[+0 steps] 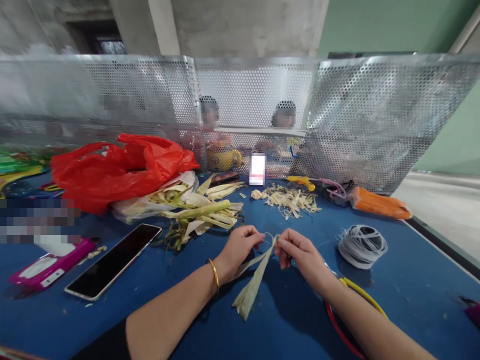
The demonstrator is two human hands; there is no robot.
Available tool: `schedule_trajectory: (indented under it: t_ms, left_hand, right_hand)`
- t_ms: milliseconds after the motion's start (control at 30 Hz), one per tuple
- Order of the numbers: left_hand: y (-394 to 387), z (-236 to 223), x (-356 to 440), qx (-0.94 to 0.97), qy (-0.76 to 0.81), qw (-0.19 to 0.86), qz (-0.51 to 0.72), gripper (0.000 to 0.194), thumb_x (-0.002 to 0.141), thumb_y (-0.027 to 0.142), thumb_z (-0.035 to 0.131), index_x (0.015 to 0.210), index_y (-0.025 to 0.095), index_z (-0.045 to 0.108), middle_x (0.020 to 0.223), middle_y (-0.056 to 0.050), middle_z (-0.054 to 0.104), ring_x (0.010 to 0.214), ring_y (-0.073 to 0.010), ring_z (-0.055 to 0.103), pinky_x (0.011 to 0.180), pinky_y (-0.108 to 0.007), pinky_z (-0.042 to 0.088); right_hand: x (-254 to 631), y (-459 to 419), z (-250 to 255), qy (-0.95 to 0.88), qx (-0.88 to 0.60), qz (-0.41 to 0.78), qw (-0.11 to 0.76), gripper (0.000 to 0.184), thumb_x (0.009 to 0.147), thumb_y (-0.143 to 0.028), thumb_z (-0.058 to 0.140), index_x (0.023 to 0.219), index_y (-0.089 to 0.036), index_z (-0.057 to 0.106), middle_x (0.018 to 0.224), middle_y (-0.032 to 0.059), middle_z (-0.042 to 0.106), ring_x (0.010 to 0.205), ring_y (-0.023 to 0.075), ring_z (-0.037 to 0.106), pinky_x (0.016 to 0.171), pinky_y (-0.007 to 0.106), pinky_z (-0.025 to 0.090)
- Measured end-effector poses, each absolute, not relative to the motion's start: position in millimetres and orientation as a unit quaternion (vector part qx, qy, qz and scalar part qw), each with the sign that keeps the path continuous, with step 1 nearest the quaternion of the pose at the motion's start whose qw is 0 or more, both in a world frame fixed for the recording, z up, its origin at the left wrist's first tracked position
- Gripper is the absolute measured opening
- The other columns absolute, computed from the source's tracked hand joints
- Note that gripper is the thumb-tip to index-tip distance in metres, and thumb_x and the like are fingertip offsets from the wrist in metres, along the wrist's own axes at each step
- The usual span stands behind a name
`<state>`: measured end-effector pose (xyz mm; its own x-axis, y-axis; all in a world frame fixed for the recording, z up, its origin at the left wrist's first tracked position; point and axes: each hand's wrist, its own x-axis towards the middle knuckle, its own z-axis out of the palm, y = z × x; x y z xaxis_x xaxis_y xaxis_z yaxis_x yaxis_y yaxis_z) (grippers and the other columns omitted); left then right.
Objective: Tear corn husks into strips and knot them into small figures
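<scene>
Over the middle of the blue table, my left hand [240,250] pinches thin pale string that curves in a small loop toward my right hand [296,250]. My right hand has its fingers closed at the narrow upper end of a dried corn husk [255,287]. The husk hangs down between the hands, its wider end lowest. To the right lies a wound ball of whitish string [362,246], and a faint strand runs from it toward my right hand. A gold bangle [213,276] circles my left wrist.
Behind the hands lie a husk pile [204,212] and husk shreds [290,200]. A red plastic bag [123,170], a phone [116,260] and a magenta case [52,265] are left. An orange packet [380,202] lies right. A perforated metal screen [247,80] stands behind, people beyond.
</scene>
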<state>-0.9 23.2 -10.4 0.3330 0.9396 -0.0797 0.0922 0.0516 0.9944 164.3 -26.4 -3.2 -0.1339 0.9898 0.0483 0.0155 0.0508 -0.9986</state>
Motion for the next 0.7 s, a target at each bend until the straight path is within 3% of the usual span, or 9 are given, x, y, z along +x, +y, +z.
schedule_trajectory:
  t_ms: [133,233,467,700]
  left_hand:
    - [20.7,-9.1,1.1,0.520,0.365,0.679,0.368,0.026,0.072,0.041,0.062,0.069,0.016,0.056,0.053,0.004,0.050,0.046,-0.0071,0.038,0.047,-0.022,0.024]
    - [19.1,-9.5,2.3,0.493,0.325,0.721,0.364,0.029,0.071,0.042,0.066,0.069,0.017,0.050,0.065,0.001,0.061,0.045,-0.0060,0.044,0.046,-0.021,0.024]
    - [14.5,-5.4,4.8,0.520,0.349,0.689,0.364,0.032,0.072,0.043,0.066,0.067,0.018,0.047,0.061,0.003,0.057,0.044,-0.0048,0.042,0.045,-0.019,0.030]
    - [16.3,-7.8,4.2,0.541,0.370,0.661,0.365,0.028,0.074,0.039,0.063,0.065,0.017,0.048,0.060,0.002,0.057,0.043,-0.0045,0.040,0.045,-0.019,0.027]
  right_hand:
    - [163.8,-26.9,-2.5,-0.551,-0.460,0.520,0.463,0.033,0.081,-0.049,0.059,0.070,-0.019,0.052,0.058,-0.0036,0.057,0.049,0.0099,0.053,0.051,0.024,0.038]
    - [163.2,-27.6,-1.0,-0.551,-0.461,0.519,0.463,0.034,0.080,-0.050,0.060,0.070,-0.019,0.051,0.061,-0.0033,0.058,0.050,0.0100,0.054,0.052,0.024,0.038]
    - [165.2,-26.2,-4.2,-0.612,-0.463,0.466,0.441,0.032,0.086,-0.046,0.055,0.068,-0.020,0.049,0.057,-0.0061,0.048,0.049,0.0088,0.045,0.053,0.024,0.035]
    - [165.6,-26.8,-6.9,-0.643,-0.483,0.428,0.413,0.032,0.091,-0.043,0.048,0.068,-0.021,0.045,0.056,-0.0062,0.045,0.050,0.0097,0.041,0.054,0.024,0.033]
